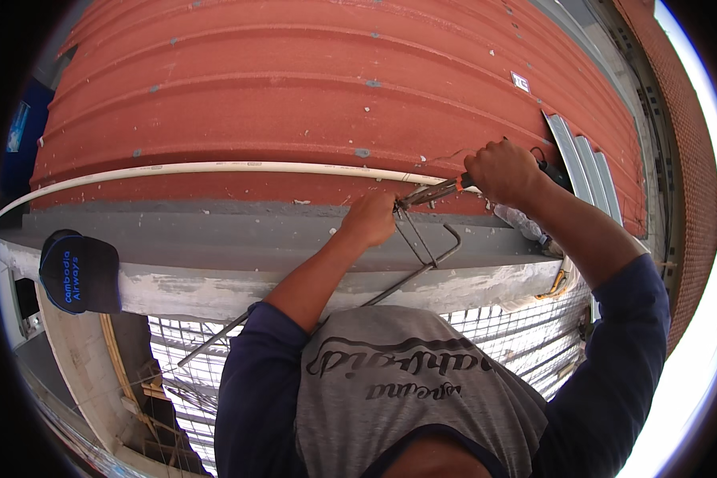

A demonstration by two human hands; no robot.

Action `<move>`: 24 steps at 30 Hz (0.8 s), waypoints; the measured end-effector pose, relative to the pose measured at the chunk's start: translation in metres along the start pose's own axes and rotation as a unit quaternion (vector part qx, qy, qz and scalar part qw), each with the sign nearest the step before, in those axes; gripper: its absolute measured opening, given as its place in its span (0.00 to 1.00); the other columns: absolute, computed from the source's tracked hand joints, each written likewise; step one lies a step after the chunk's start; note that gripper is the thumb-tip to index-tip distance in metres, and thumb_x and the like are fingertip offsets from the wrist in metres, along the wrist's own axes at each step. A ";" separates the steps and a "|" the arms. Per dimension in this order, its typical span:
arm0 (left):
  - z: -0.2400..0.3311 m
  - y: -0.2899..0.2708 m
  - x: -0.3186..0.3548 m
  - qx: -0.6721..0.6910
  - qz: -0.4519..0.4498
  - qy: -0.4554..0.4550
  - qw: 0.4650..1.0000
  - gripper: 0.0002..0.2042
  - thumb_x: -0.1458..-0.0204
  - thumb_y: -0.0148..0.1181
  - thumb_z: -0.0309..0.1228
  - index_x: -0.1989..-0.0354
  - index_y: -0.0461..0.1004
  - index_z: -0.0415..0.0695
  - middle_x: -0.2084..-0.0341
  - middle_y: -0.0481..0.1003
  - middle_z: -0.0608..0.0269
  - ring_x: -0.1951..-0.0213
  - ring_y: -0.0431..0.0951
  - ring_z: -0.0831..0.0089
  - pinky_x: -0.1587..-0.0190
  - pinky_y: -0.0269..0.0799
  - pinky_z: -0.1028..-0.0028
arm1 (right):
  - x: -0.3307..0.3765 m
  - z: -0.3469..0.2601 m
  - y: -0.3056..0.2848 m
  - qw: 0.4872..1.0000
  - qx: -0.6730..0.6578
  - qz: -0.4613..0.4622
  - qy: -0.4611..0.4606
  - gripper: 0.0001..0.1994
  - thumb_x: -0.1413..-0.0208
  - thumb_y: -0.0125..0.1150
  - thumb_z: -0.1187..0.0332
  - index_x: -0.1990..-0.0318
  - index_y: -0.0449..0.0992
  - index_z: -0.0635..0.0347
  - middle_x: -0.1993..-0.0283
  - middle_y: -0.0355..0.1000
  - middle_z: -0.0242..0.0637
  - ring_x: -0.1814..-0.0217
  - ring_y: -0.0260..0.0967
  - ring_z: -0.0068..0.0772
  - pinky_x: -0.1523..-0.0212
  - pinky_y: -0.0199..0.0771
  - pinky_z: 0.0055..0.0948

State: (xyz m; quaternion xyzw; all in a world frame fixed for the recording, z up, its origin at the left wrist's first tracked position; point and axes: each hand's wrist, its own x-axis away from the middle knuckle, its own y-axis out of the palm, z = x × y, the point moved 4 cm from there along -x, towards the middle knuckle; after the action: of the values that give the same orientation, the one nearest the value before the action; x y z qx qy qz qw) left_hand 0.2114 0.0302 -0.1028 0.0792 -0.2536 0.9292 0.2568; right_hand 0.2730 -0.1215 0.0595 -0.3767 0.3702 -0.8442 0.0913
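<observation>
My right hand (502, 171) is closed round the handles of pliers (434, 192) with dark grips and an orange band. The pliers' metal jaws point left, reaching the fingertips of my left hand (372, 219). That hand is closed at the top of a thin steel frame (411, 235), which looks like a bent rebar tie; its fingers hide the exact grip. Below, the thin frame meets a thicker steel bar (406, 284) with a hooked end. This bar slants down to the left, passing behind my left arm.
Beyond my hands slopes a red ribbed metal roof (271, 103), with a long white pipe (239, 167) along its lower edge. A dark cap (80, 272) rests on the whitish ledge (183, 288) at left. Grey metal strips (585, 163) lie at right. Steel mesh (510, 338) spans below the ledge.
</observation>
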 end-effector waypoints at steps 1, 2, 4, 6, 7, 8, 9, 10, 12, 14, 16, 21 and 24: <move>0.001 0.000 0.000 -0.001 0.008 0.009 1.000 0.11 0.53 0.50 0.23 0.61 0.74 0.39 0.65 0.75 0.42 0.58 0.74 0.45 0.55 0.68 0.53 | -0.002 0.002 0.000 1.000 -0.001 -0.010 -0.013 0.08 0.50 0.62 0.61 0.72 0.79 0.54 0.72 0.76 0.39 0.65 0.77 0.37 0.65 0.76 0.37; 0.001 0.000 -0.001 -0.006 0.010 0.008 1.000 0.11 0.53 0.50 0.23 0.61 0.74 0.39 0.65 0.75 0.42 0.58 0.74 0.45 0.55 0.68 0.52 | -0.005 0.004 0.000 0.999 -0.002 -0.019 -0.027 0.09 0.51 0.64 0.61 0.72 0.79 0.55 0.72 0.76 0.40 0.66 0.77 0.38 0.64 0.76 0.37; -0.001 0.001 -0.002 -0.014 0.013 0.002 1.000 0.12 0.53 0.49 0.22 0.61 0.75 0.39 0.66 0.75 0.42 0.59 0.75 0.44 0.55 0.68 0.52 | -0.011 0.006 -0.006 0.995 -0.036 -0.077 -0.045 0.11 0.55 0.67 0.60 0.71 0.79 0.58 0.73 0.76 0.43 0.66 0.78 0.40 0.63 0.76 0.38; 0.003 -0.003 0.000 -0.032 -0.003 -0.014 0.999 0.13 0.53 0.49 0.22 0.59 0.75 0.40 0.67 0.76 0.42 0.59 0.75 0.44 0.55 0.69 0.52 | -0.015 0.005 -0.024 0.979 -0.102 -0.171 -0.052 0.16 0.61 0.70 0.60 0.71 0.78 0.64 0.74 0.76 0.46 0.67 0.78 0.42 0.62 0.77 0.39; 0.005 -0.005 0.000 -0.042 -0.012 -0.020 0.999 0.14 0.54 0.49 0.22 0.58 0.75 0.40 0.67 0.76 0.42 0.59 0.74 0.43 0.55 0.69 0.52 | -0.019 0.008 -0.020 0.954 -0.162 -0.251 -0.018 0.17 0.63 0.72 0.60 0.70 0.78 0.65 0.73 0.77 0.45 0.67 0.78 0.43 0.63 0.77 0.39; 0.006 -0.004 -0.001 -0.040 -0.018 -0.022 0.999 0.15 0.54 0.49 0.22 0.58 0.75 0.40 0.66 0.76 0.42 0.59 0.74 0.43 0.55 0.69 0.52 | -0.022 0.010 -0.015 0.919 -0.220 -0.328 0.016 0.18 0.65 0.73 0.61 0.70 0.78 0.65 0.73 0.77 0.45 0.66 0.78 0.43 0.63 0.77 0.39; 0.005 -0.004 -0.001 -0.036 -0.021 -0.025 0.999 0.15 0.54 0.49 0.22 0.57 0.75 0.40 0.66 0.76 0.41 0.58 0.74 0.43 0.55 0.68 0.52 | -0.021 0.011 -0.010 0.873 -0.273 -0.401 0.048 0.18 0.67 0.74 0.62 0.70 0.79 0.66 0.73 0.77 0.45 0.66 0.78 0.44 0.63 0.77 0.39; 0.004 -0.003 -0.001 -0.032 -0.025 -0.028 0.999 0.16 0.54 0.49 0.22 0.56 0.74 0.39 0.65 0.75 0.41 0.58 0.74 0.43 0.54 0.68 0.53 | -0.021 0.010 -0.007 0.869 -0.274 -0.408 0.049 0.18 0.67 0.74 0.63 0.69 0.78 0.65 0.73 0.77 0.44 0.65 0.78 0.43 0.63 0.77 0.39; 0.001 -0.001 -0.002 -0.024 -0.019 -0.021 0.999 0.16 0.54 0.49 0.22 0.55 0.74 0.39 0.65 0.75 0.40 0.57 0.74 0.44 0.54 0.68 0.52 | -0.019 0.008 0.002 0.862 -0.274 -0.425 0.047 0.17 0.66 0.74 0.66 0.66 0.78 0.64 0.72 0.77 0.41 0.65 0.78 0.42 0.63 0.76 0.41; -0.005 0.004 -0.004 -0.015 -0.008 -0.014 1.000 0.16 0.54 0.49 0.22 0.55 0.73 0.39 0.65 0.75 0.40 0.57 0.74 0.44 0.54 0.68 0.52 | -0.016 0.005 0.001 0.921 -0.206 -0.331 0.018 0.21 0.66 0.74 0.67 0.60 0.76 0.61 0.70 0.76 0.37 0.65 0.77 0.41 0.63 0.76 0.42; -0.008 0.006 -0.006 -0.013 0.006 -0.002 1.000 0.16 0.54 0.49 0.22 0.55 0.73 0.39 0.65 0.75 0.40 0.56 0.74 0.44 0.53 0.67 0.52 | -0.011 -0.001 -0.002 0.967 -0.135 -0.217 -0.025 0.26 0.64 0.74 0.65 0.53 0.73 0.56 0.68 0.74 0.34 0.64 0.76 0.39 0.61 0.75 0.42; -0.003 0.003 -0.004 -0.015 0.014 -0.008 1.000 0.12 0.55 0.49 0.20 0.62 0.75 0.37 0.68 0.76 0.40 0.60 0.75 0.43 0.57 0.69 0.52 | 0.010 -0.017 -0.019 0.951 0.149 0.227 -0.147 0.30 0.53 0.65 0.58 0.39 0.66 0.44 0.61 0.68 0.30 0.57 0.69 0.33 0.50 0.67 0.39; 0.000 0.000 -0.005 -0.034 0.018 0.004 0.999 0.11 0.56 0.49 0.20 0.64 0.75 0.35 0.70 0.76 0.40 0.62 0.76 0.42 0.59 0.69 0.51 | 0.015 -0.019 -0.025 0.930 0.206 0.274 -0.132 0.20 0.41 0.50 0.59 0.40 0.67 0.44 0.63 0.69 0.30 0.56 0.68 0.34 0.48 0.64 0.41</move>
State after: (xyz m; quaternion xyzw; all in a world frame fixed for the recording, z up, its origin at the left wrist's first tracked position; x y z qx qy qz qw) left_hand 0.2161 0.0278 -0.1041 0.0624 -0.2852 0.9248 0.2438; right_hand 0.2520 -0.1001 0.0768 -0.3418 0.2612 -0.7867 0.4426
